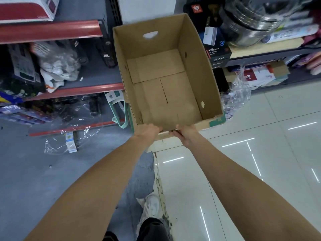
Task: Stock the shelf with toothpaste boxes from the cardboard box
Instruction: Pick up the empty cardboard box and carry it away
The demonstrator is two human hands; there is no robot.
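The red-edged shelf (57, 31) runs off at ten o'clock, crowded with bagged goods; no toothpaste boxes show on it that I can tell; the cardboard box (166, 73) sits at twelve o'clock, tilted open toward me, bare inside, so I judge the stocking done and I hold it to carry it off; my left hand (147, 132) and right hand (186, 134) meet at its near rim, six o'clock of the box; fingers curled over the edge, clamped on cardboard, tips hidden inside.
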